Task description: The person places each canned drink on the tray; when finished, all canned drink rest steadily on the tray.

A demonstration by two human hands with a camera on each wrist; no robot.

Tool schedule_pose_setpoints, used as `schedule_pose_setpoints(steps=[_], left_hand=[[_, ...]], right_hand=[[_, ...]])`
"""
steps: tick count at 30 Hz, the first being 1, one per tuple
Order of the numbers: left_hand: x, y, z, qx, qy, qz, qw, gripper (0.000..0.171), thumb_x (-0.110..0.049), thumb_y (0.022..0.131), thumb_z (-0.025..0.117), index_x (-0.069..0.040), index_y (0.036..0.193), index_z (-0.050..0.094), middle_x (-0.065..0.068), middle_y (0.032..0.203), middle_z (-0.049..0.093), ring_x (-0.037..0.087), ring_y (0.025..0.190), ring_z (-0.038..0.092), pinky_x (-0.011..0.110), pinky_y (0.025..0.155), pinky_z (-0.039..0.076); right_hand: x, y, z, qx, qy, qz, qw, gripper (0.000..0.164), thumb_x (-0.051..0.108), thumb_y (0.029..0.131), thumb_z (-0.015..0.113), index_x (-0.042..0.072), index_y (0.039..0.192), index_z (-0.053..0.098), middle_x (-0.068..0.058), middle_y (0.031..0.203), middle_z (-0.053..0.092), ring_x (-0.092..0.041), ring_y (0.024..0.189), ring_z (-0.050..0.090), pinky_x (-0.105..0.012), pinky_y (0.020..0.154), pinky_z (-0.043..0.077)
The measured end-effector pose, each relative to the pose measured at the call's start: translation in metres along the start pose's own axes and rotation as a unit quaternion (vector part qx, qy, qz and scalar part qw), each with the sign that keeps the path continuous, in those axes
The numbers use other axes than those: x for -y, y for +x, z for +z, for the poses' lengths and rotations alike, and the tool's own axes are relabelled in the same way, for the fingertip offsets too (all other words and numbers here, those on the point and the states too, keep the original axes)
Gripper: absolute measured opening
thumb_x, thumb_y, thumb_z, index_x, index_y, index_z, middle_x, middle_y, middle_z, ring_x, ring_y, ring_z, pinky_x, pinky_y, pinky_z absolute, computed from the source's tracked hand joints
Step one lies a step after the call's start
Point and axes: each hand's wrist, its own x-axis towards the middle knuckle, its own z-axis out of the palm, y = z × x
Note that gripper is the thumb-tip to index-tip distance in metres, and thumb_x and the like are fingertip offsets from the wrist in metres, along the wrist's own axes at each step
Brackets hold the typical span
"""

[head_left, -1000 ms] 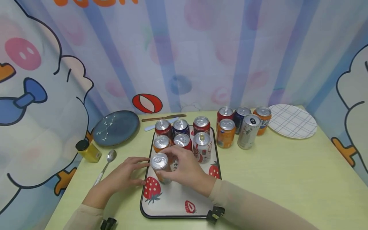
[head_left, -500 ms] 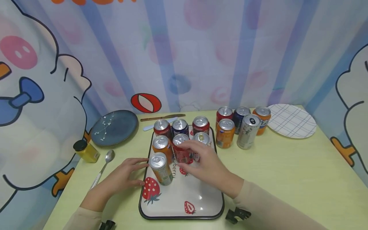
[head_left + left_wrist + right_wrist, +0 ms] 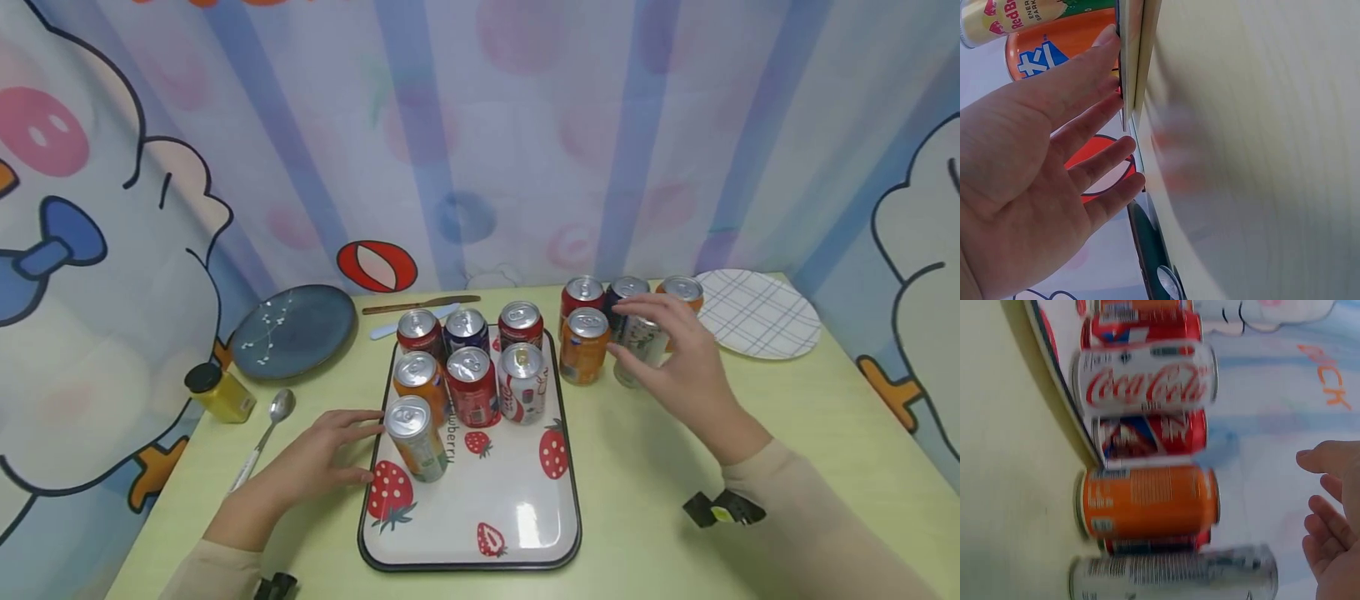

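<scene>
In the head view my left hand rests at the left rim of the strawberry-print tray, fingers extended and holding nothing. A slim Red Bull can stands upright on the tray near those fingertips. Behind it are an orange can, a red can and a white Coca-Cola can. My right hand hovers by the tall silver can right of the tray, thumb and fingers spread. The right wrist view shows a gap between this hand and the silver can.
Beside the silver can stand another orange can, a red can, a dark blue can and an orange-topped can. A checked plate lies behind. At left are a dark plate, a spoon and a yellow jar.
My right hand has let go of the Red Bull can on the tray and moved right, over to the silver can. The left hand stays at the tray's left rim.
</scene>
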Motion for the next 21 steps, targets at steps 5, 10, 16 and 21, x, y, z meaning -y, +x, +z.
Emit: schedule_pose_setpoints(steps=[5,10,16,21], left_hand=[[-0.001,-0.001,-0.002,0.002,-0.007,-0.007,1.0000,0.066,-0.028,0.082,0.088,-0.014,0.142,0.064,0.010,0.156,0.051,0.041,0.146,0.042,0.064,0.118,0.039],[-0.001,-0.001,-0.002,0.005,-0.013,-0.015,0.9998,0.066,-0.028,0.082,0.088,-0.015,0.142,0.064,0.010,0.157,0.051,0.041,0.146,0.041,0.063,0.119,0.038],[0.000,0.000,-0.001,0.002,-0.015,-0.012,0.9998,0.065,-0.028,0.082,0.088,-0.015,0.141,0.065,0.009,0.157,0.050,0.041,0.147,0.041,0.063,0.119,0.038],[-0.001,0.000,-0.001,0.003,-0.016,-0.011,0.9998,0.065,-0.027,0.082,0.088,-0.015,0.142,0.064,0.010,0.157,0.050,0.042,0.146,0.041,0.064,0.119,0.038]], right_hand=[[-0.026,0.004,-0.013,-0.024,-0.017,0.026,0.999,0.052,0.001,0.075,0.090,0.006,0.123,0.071,-0.015,0.133,0.064,-0.035,0.128,0.053,-0.038,0.110,0.041],[-0.042,0.003,-0.017,-0.002,-0.014,0.078,0.997,0.057,0.007,0.077,0.091,0.004,0.129,0.067,-0.015,0.138,0.062,-0.035,0.131,0.053,-0.048,0.112,0.042],[-0.058,-0.002,-0.017,0.023,0.013,0.150,0.988,0.063,0.013,0.081,0.090,0.005,0.137,0.063,-0.009,0.135,0.063,-0.004,0.109,0.059,-0.011,0.091,0.045],[-0.062,-0.002,-0.016,0.033,0.021,0.185,0.982,0.062,0.019,0.083,0.089,0.007,0.137,0.063,-0.010,0.130,0.067,0.014,0.100,0.054,-0.005,0.088,0.044]])
